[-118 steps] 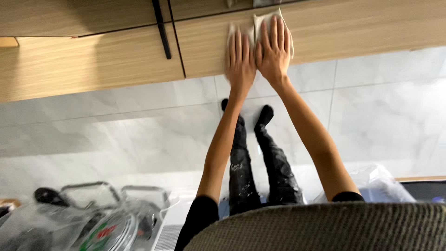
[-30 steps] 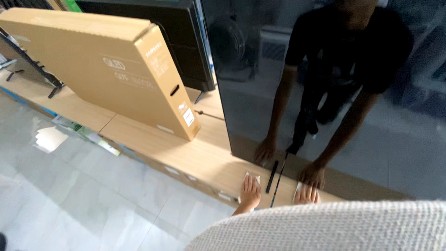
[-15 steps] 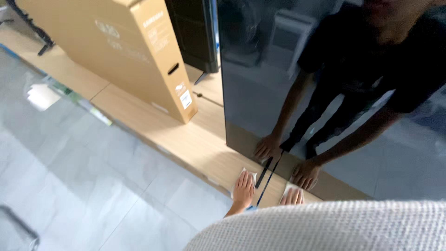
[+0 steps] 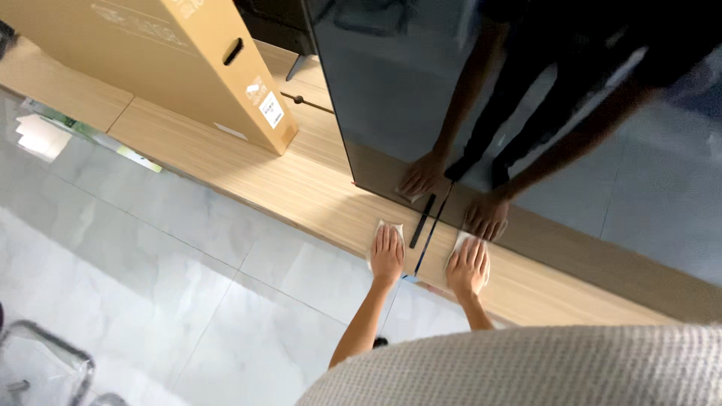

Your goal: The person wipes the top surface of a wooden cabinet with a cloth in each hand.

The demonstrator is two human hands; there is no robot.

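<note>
My left hand [image 4: 387, 256] lies flat, fingers together, on a small white cloth [image 4: 378, 228] pressed to the top of a long, low wooden cabinet [image 4: 226, 169]. My right hand [image 4: 468, 267] presses a second white cloth [image 4: 458, 242] flat on the same surface, a hand's width to the right. A slim black handle [image 4: 422, 220] runs between the two hands. Just behind them stands a large dark glossy screen [image 4: 391, 90], which mirrors both arms and hands.
A tall brown cardboard box [image 4: 173, 60] leans on the cabinet at the left. Pale grey marble floor tiles [image 4: 150, 263] spread below. A clear plastic container [image 4: 37, 368] sits at the bottom left. A grey woven surface [image 4: 526, 368] fills the bottom right.
Compared with 3.9 s ago, my hands have parted and lie on either side of the black handle. Over the last second they have stayed put while the view swung closer to the screen.
</note>
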